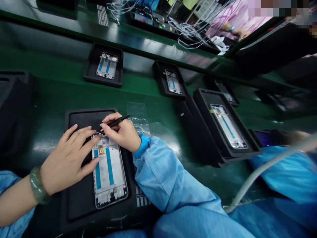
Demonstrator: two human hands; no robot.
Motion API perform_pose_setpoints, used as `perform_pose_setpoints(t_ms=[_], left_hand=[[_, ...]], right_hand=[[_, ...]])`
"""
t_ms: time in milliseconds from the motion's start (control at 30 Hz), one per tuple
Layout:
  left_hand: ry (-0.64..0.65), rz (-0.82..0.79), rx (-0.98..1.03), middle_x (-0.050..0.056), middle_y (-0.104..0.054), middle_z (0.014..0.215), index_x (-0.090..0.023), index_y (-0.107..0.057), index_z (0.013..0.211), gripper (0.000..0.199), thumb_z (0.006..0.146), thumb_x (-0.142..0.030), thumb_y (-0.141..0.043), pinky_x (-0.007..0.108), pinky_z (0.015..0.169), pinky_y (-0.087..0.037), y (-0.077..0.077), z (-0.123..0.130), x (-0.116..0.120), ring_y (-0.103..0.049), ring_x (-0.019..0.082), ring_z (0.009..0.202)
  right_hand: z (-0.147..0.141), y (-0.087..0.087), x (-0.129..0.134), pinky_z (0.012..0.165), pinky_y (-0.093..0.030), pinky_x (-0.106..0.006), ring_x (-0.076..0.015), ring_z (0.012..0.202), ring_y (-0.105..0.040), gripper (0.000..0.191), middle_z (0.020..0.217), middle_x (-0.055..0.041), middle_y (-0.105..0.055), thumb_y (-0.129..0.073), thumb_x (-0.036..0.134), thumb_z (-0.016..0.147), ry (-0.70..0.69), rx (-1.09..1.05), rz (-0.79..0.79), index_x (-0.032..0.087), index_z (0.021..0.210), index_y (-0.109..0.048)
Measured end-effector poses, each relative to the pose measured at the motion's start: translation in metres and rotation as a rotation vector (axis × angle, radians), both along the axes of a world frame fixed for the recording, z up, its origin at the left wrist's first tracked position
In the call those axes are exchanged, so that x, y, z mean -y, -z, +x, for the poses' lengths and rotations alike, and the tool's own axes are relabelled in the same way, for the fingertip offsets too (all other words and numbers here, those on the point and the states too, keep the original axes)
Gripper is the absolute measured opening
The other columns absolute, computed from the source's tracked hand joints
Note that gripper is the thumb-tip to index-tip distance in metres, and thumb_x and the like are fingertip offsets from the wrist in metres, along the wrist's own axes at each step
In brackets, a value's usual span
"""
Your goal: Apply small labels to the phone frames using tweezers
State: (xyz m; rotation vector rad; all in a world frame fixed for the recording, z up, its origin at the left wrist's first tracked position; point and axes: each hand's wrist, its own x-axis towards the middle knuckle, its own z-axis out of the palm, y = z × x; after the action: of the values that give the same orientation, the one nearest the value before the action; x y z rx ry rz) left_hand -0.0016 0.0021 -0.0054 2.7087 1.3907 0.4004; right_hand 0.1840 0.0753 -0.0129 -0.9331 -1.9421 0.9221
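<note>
A phone frame (111, 175) with two blue strips and a small orange flex part lies on a black foam tray (76, 205). My left hand (68, 157), fingers spread, rests over the frame's upper left edge, its fingertips touching there. In my right hand (122, 132) is a slim black pen-like tool (116, 122), pinched between thumb and fingers. The tool's lower tip is at the top of the frame, close to my left fingertips; what it touches is too small to tell.
Foam trays with phone frames (106, 66) (173, 81) stand beyond. Stacked trays (205, 132) rise at right, near a co-worker's blue sleeve (284, 172) and a grey tube (257, 172). A clear plastic sheet (138, 115) lies behind my right hand.
</note>
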Motion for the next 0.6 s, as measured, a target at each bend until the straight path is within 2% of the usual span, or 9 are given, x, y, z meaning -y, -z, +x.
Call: perform_pose_setpoints(t_ms=[133, 367, 433, 600], left_hand=[[0.001, 0.002, 0.001, 0.016, -0.054, 0.125, -0.015, -0.052, 0.128, 0.052, 0.086, -0.045, -0.048, 0.055, 0.108, -0.028, -0.0001, 0.0002, 0.0002, -0.047, 0.031, 0.122], [-0.002, 0.024, -0.015, 0.016, -0.054, 0.126, -0.013, -0.051, 0.127, 0.052, 0.085, -0.043, -0.049, 0.055, 0.108, -0.029, -0.0005, -0.0002, 0.0005, -0.046, 0.032, 0.123], [-0.002, 0.026, -0.017, 0.016, -0.054, 0.126, -0.013, -0.051, 0.127, 0.053, 0.085, -0.043, -0.049, 0.055, 0.108, -0.030, -0.0007, -0.0004, 0.0004, -0.047, 0.031, 0.122], [-0.007, 0.031, -0.039, 0.017, -0.055, 0.124, -0.011, -0.052, 0.125, 0.050, 0.086, -0.042, -0.047, 0.058, 0.109, -0.026, -0.0028, 0.0032, 0.0025, -0.048, 0.032, 0.122]], right_hand=[[-0.0035, -0.0008, 0.0011, 0.069, -0.054, -0.021, -0.0094, 0.073, -0.064, 0.013, 0.085, 0.0000, -0.065, -0.056, 0.027, 0.084, 0.035, 0.019, -0.040, 0.018, 0.094, -0.057], [-0.0008, 0.0007, -0.0006, 0.067, -0.054, -0.022, -0.0101, 0.071, -0.064, 0.012, 0.083, -0.0001, -0.064, -0.055, 0.025, 0.083, 0.109, 0.042, 0.024, 0.018, 0.094, -0.055], [0.0000, 0.0011, -0.0017, 0.067, -0.053, -0.021, -0.0099, 0.072, -0.064, 0.011, 0.084, -0.0004, -0.065, -0.054, 0.024, 0.084, 0.081, 0.065, 0.083, 0.019, 0.093, -0.055], [-0.0011, -0.0009, -0.0008, 0.070, -0.051, -0.022, -0.0108, 0.075, -0.063, 0.010, 0.083, -0.0024, -0.066, -0.047, 0.020, 0.086, -0.053, 0.195, 0.368, 0.017, 0.087, -0.056]])
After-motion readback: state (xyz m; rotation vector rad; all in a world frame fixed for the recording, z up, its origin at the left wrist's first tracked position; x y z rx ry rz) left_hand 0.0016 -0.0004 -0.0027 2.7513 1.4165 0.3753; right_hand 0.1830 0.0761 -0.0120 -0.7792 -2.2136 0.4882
